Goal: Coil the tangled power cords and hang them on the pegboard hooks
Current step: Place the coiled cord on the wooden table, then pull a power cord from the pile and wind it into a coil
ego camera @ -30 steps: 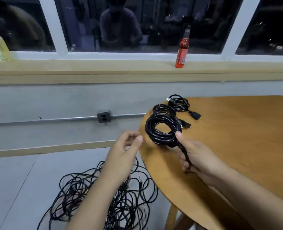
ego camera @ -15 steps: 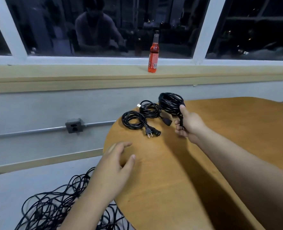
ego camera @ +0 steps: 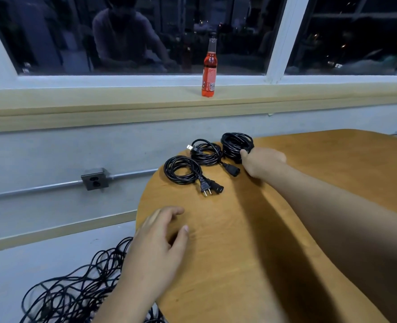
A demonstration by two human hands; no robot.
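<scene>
A wide dark window [ego camera: 146,31] is seen at the top. A long wooden ledge [ego camera: 99,103] is set under it, and a grey wall [ego camera: 41,152] is seen below that. A round brown desk [ego camera: 321,173] is seen on the right. On the grey floor [ego camera: 18,264], just beside the desk's left edge, a big pile of black power cords [ego camera: 76,292] is left in a tangle.

The right hand [ego camera: 262,163] is stretched out to the far side of the desk. Its grip is closed on the rightmost coiled cord [ego camera: 234,141], with the thumb hooked over the loops. That cord is laid on the desk. The left hand [ego camera: 160,248] is held at the desk's near left edge. Its grip is wide and loose, and nothing is held in it.

Two more coils are laid on the desk. The middle coiled cord [ego camera: 205,153] is placed just beside the gripped one, and the left coiled cord [ego camera: 181,170] is placed near that. A two-pin plug [ego camera: 205,190] is stuck out from the left one.

A red bottle [ego camera: 209,73] is stood upright on the ledge. A small grey outlet [ego camera: 95,181] is fixed to the wall, on a thin metal pipe [ego camera: 41,188].
</scene>
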